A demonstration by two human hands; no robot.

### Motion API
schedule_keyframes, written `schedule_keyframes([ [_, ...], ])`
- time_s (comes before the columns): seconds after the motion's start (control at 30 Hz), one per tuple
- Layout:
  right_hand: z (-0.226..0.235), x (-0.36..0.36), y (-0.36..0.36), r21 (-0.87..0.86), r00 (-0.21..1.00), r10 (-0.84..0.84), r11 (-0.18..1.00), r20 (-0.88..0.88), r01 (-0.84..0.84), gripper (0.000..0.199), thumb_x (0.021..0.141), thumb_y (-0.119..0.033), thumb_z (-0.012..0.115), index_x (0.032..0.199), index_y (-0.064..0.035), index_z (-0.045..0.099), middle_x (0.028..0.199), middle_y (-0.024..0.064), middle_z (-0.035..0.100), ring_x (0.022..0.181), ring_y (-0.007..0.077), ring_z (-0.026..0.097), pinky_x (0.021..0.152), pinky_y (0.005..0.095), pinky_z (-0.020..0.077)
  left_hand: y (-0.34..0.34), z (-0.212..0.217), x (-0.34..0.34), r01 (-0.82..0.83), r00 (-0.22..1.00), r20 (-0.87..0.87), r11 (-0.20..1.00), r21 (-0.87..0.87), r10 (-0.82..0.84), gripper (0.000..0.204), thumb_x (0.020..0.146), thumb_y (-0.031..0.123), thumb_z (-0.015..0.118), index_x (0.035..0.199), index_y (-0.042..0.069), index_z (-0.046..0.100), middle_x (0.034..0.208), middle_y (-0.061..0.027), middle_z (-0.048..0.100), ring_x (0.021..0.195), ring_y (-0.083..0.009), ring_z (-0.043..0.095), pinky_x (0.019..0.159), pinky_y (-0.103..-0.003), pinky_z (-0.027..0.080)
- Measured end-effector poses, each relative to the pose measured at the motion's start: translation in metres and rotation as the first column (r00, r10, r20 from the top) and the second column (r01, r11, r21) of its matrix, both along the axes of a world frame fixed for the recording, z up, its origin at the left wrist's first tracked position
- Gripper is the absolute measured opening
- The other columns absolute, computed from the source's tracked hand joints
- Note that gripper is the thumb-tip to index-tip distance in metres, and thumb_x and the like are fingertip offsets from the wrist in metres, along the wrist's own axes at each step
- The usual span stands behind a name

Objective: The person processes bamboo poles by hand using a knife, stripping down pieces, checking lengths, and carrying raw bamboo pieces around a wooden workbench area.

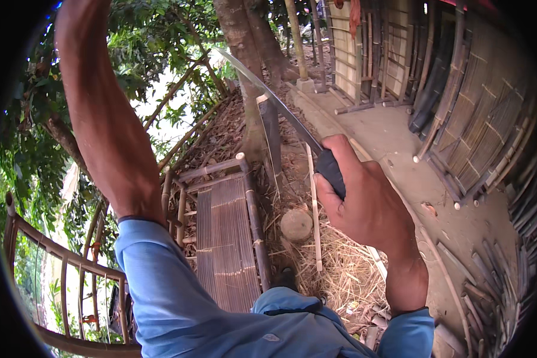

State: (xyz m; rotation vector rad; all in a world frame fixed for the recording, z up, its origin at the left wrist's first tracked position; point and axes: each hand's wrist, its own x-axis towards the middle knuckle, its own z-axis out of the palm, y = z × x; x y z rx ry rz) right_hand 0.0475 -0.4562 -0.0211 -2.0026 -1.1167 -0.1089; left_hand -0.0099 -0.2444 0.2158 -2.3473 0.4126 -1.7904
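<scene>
Right grip [364, 194] clenches the knife [286, 114]; slackening could let it glance off the post [271, 134]. Left grip unseen.

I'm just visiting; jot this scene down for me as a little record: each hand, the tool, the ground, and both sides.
Right hand: grips a long knife by its black handle
Left hand: out of view beyond the top edge
Blade: points up-left, near a dark post; contact unclear
Ground: round wooden block, pale strip, straw-like scraps
Left side: slatted bench
Right side: slatted panels, piled sticks
</scene>
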Motion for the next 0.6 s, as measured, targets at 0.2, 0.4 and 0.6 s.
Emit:
schedule_keyframes([
  [0.2,-0.046,0.017,0.016,-0.026,0.997,-0.043,0.999,-0.071,0.041,0.030,0.096,-0.014,0.061,0.118,-0.0008,0.044,0.080,0.0334,0.066,0.079,0.0532,0.067,0.066,0.0577,0.0520,0.074,-0.130,0.182,0.019,0.924,-0.364,0.966,-0.256,-0.115,0.056,0.105,0.048,0.050,0.087,0.003,0.080,0.078,-0.0126,0.074,0.075,-0.0260,0.070,0.084,-0.040,0.053],
  [0.4,-0.053,0.028,-0.008,0.101,0.997,-0.075,0.992,-0.016,0.076,0.035,0.096,-0.017,0.062,0.122,-0.0007,0.044,0.088,0.0343,0.067,0.087,0.0545,0.066,0.072,0.0585,0.0520,0.013,-0.129,0.163,0.101,0.810,-0.560,0.981,-0.164,-0.177,0.062,0.103,0.056,0.046,0.086,0.008,0.082,0.075,-0.0209,0.071,0.079,-0.0383,0.070,0.082,-0.043,0.055],
  [0.6,-0.033,0.023,-0.017,-0.013,0.991,-0.080,0.997,-0.104,0.079,0.037,0.095,-0.017,0.062,0.126,-0.0035,0.046,0.092,0.0335,0.067,0.090,0.0547,0.066,0.076,0.0588,0.0511,0.002,-0.061,0.121,-0.014,0.777,-0.628,0.995,-0.098,-0.051,0.057,0.104,0.055,0.050,0.101,0.007,0.080,0.104,-0.0182,0.075,0.099,-0.0278,0.070,0.093,-0.040,0.053],
])
